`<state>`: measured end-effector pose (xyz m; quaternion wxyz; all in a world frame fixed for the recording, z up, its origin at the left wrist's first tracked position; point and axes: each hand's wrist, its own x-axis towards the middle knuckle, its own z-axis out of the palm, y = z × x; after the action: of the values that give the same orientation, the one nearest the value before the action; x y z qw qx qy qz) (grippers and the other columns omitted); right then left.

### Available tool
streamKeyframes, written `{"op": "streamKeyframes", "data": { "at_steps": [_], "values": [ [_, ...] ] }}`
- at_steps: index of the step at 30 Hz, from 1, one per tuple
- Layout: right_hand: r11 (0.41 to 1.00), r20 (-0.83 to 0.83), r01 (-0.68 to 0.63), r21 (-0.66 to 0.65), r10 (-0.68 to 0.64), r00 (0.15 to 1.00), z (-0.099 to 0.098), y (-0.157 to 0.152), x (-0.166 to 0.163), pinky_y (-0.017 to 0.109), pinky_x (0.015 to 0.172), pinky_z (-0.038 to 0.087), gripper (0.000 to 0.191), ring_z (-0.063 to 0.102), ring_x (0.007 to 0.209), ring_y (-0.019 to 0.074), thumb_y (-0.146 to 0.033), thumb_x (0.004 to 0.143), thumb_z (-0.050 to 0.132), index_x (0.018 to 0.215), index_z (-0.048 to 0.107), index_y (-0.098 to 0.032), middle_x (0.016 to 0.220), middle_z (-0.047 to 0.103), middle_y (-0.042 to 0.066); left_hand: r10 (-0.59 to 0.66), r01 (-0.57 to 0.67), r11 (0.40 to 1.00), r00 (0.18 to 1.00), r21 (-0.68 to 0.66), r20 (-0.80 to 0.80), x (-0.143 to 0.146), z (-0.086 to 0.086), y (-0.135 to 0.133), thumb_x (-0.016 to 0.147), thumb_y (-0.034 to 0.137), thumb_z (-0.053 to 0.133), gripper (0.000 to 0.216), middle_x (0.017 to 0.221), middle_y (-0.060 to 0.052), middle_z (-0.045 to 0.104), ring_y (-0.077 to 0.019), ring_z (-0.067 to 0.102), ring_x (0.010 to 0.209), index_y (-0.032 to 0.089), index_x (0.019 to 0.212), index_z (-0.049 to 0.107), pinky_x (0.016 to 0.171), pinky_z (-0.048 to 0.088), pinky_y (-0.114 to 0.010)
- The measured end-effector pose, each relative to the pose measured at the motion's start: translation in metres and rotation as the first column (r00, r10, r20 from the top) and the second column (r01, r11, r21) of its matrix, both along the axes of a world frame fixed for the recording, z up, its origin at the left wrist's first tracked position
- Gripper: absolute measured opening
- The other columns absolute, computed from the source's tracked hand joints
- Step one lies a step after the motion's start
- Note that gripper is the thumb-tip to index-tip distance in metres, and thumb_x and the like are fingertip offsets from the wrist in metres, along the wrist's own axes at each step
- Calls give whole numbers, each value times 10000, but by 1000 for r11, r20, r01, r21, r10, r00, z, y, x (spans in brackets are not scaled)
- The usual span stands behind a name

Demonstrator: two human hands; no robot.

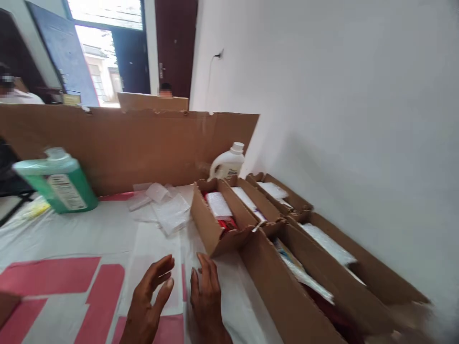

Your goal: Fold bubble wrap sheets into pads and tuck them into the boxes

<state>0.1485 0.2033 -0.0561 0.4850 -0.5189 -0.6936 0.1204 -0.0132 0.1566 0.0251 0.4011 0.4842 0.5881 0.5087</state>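
Note:
My left hand (pixel 147 301) hovers over the white and red table cover (pixel 71 239) at the bottom centre, fingers apart, holding nothing. Beside it my right hand (pixel 207 298) is also empty, fingers extended, just in front of a small open cardboard box (pixel 211 224) that holds a white packet and something red. Neither hand touches a box. Further open cardboard boxes (pixel 272 200) with white packets stand in a row to the right, and two larger ones (pixel 322 277) lie along the wall.
A green liquid bottle (pixel 59 184) stands at the left. A white jug (pixel 228 162) sits in the far corner. Clear plastic bags (pixel 168 208) lie mid-table. A tall cardboard sheet (pixel 125 143) walls off the back; people sit behind it. White wall at the right.

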Motion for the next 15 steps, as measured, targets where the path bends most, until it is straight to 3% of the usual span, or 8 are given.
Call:
{"op": "streamKeyframes", "data": {
  "at_steps": [2,3,6,8,10,12,13,15],
  "values": [
    [996,108,-85,36,81,991,12,27,-20,500,1082,452,487,528,1304,282,-260,1024,412,1510,418,-237,1404,567,144,209,-186,976,942,112,-261,-43,9,-43,852,511,663,459,1277,-90,705,-295,684,1147,290,1254,676,980,566,-437],
    [992,169,-118,50,108,980,18,43,-30,520,1109,416,533,480,1353,297,-278,1010,426,1538,384,-226,1473,516,146,322,-259,943,865,208,-386,-66,18,-59,851,486,667,431,1244,-90,715,-294,685,1131,286,1232,685,990,557,-448],
    [990,317,-140,-1,133,939,24,92,-61,538,1124,367,601,372,1424,348,-286,963,432,1548,386,-157,1596,380,169,598,-355,801,507,482,-621,-134,55,-96,877,434,632,411,1252,-105,693,-298,623,1221,273,1254,666,1104,459,-481],
    [984,371,-145,-103,173,912,21,115,-76,516,1026,429,566,482,1295,365,-251,929,454,1483,490,-138,1504,500,194,668,-401,731,257,551,-699,-171,78,-118,886,466,594,513,1358,-143,622,-329,525,1344,238,1345,603,1167,370,-514],
    [963,357,-200,-180,253,899,18,128,-83,467,931,461,468,564,1132,343,-207,910,466,1346,628,-148,1303,651,192,634,-503,685,56,527,-771,-199,91,-141,881,551,525,676,1459,-213,519,-405,432,1409,160,1433,516,1161,329,-588],
    [950,322,-241,-199,295,899,18,133,-85,432,892,459,374,590,1025,316,-171,899,469,1173,724,-162,1108,717,176,519,-618,667,-16,416,-855,-220,92,-162,881,593,419,773,1411,-293,524,-479,489,1318,66,1443,482,1061,380,-663],
    [950,308,-245,-194,296,904,20,133,-85,423,891,453,342,594,999,308,-164,896,473,1100,748,-164,1044,724,170,467,-667,659,1,348,-884,-229,90,-171,886,580,377,757,1323,-305,577,-485,554,1223,48,1406,515,995,418,-673],
    [953,279,-240,-183,285,917,27,134,-84,406,894,446,295,602,964,291,-179,900,491,1008,766,-165,969,727,158,458,-713,660,134,236,-879,-245,81,-187,887,542,374,636,1102,-249,679,-432,649,1002,101,1264,635,896,471,-627]
  ]
}}
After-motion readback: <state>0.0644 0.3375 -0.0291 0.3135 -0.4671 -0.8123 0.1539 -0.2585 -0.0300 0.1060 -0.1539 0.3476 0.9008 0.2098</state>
